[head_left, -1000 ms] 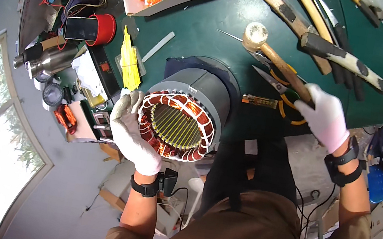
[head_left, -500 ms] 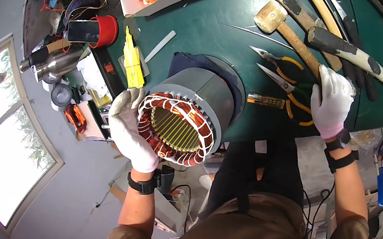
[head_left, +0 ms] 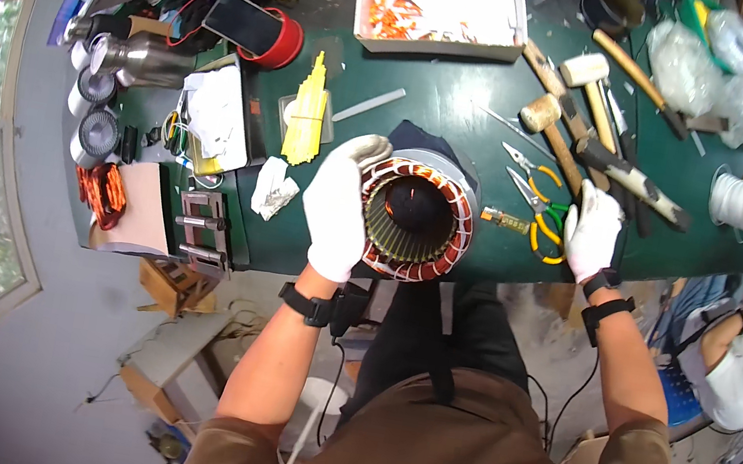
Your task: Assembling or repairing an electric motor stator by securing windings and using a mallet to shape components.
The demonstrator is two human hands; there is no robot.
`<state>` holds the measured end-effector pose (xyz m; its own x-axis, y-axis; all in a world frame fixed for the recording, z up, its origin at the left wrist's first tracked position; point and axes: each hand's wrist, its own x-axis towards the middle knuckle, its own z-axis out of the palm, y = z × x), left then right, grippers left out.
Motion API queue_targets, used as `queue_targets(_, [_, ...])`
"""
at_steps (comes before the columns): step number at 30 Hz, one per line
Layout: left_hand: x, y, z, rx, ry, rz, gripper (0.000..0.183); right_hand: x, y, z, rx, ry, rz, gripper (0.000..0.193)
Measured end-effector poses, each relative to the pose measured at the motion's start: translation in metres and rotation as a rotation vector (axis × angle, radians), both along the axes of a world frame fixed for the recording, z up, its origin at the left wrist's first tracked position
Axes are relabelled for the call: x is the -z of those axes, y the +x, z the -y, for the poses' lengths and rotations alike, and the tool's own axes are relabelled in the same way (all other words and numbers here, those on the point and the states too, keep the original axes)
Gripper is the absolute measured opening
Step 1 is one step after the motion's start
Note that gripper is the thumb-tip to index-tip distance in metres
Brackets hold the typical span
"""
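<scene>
Holding the copper ring with left hand, by the green table edge. With right hand at the mallet handle, cannot tell if gripping. Farther back, can see a box of white and orange bits.

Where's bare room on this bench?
Bare green tabletop shows between the open cardboard box and dark cloth, and left of the white wire spool. Crowded: around the white-gloved right hand, wooden-handled mallet and yellow-handled pliers.
</scene>
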<state>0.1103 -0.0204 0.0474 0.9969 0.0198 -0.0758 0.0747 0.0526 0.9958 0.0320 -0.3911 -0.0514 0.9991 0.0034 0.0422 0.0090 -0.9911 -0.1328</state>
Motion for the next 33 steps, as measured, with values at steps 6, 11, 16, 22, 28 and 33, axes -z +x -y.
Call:
queue_targets(6, [-0.014, -0.003, -0.016, 0.008, 0.365, 0.100, 0.027, -0.075, 0.021, -0.062, -0.053, 0.163, 0.095, 0.040])
queue_targets(11, [-0.022, -0.027, -0.049, -0.030, 0.559, 0.189, 0.022, -0.131, 0.009, -0.141, 0.174, 0.722, -0.117, 0.032])
queue_targets(16, [-0.056, -0.035, -0.047, 0.323, 0.867, -0.154, 0.035, -0.151, 0.025, -0.187, 0.178, 0.581, -0.203, 0.040])
queue_targets(22, [-0.050, -0.026, -0.036, 0.412, 0.990, -0.115, 0.029, -0.132, 0.025, -0.194, 0.172, 0.429, -0.136, 0.030])
queue_targets(28, [-0.044, -0.021, -0.039, 0.426, 0.995, -0.043, 0.030, -0.135, 0.017, -0.191, 0.205, 0.530, -0.194, 0.038])
queue_targets(33, [-0.057, -0.029, -0.043, 0.366, 0.927, -0.065, 0.028, -0.141, 0.018, -0.173, 0.134, 0.715, -0.435, 0.060])
